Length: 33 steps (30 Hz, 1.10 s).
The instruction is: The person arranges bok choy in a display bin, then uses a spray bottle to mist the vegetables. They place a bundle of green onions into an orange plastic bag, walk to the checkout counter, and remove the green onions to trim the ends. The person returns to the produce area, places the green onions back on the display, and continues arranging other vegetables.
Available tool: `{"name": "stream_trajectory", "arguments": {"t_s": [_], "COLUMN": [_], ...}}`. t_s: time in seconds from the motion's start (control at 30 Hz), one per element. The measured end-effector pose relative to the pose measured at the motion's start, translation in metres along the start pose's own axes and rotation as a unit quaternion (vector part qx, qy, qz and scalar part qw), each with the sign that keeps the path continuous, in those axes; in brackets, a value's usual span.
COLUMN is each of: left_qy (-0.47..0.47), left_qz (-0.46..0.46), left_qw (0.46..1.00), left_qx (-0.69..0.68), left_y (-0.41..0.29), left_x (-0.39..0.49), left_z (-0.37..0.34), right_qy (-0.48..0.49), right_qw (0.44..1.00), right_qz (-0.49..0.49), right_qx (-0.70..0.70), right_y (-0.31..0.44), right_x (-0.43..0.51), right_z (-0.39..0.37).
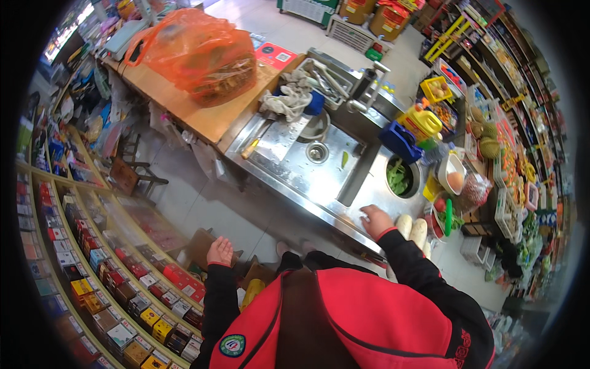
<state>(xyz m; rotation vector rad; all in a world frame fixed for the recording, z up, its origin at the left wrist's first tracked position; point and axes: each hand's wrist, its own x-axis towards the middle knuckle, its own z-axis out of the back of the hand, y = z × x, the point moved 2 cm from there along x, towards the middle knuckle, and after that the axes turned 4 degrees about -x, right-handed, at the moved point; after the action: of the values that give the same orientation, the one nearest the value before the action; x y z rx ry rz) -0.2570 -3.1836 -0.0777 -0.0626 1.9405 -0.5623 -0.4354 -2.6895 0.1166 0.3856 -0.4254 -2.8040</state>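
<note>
My left hand (220, 252) hangs over the floor on the left, palm up and fingers spread, holding nothing. Over the front edge of the steel counter, my right hand (377, 221) has its fingers apart with nothing visible in them. Several white radishes (418, 232) lie just right of it, partly covered by my sleeve. Ahead of that hand, a round hole in the counter holds green leaves (397, 179). The stainless steel sink (295, 170) is wet, with one green leaf (345, 159) near its drain (317, 152). A wooden-handled tool (251, 148) rests at its left side.
An orange plastic bag (198, 55) stands on the wooden tabletop (207, 120). Grey rags (290, 94) and a faucet (368, 87) are behind the sink. A yellow jug (419, 122) and a bowl (451, 174) stand right. Shelves of small boxes (120, 286) line the left; a wooden stool (124, 175) stands there.
</note>
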Motion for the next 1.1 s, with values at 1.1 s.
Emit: {"name": "stream_trajectory", "arguments": {"t_s": [1.1], "left_qy": [-0.026], "left_qz": [0.195], "left_qw": [0.957], "left_qx": [0.211], "left_y": [-0.004], "left_x": [0.022], "left_z": [0.051], "right_qy": [-0.292], "right_qw": [0.803], "right_qz": [0.016], "right_qx": [0.519], "right_y": [0.078], "right_x": [0.457], "right_z": [0.062]}}
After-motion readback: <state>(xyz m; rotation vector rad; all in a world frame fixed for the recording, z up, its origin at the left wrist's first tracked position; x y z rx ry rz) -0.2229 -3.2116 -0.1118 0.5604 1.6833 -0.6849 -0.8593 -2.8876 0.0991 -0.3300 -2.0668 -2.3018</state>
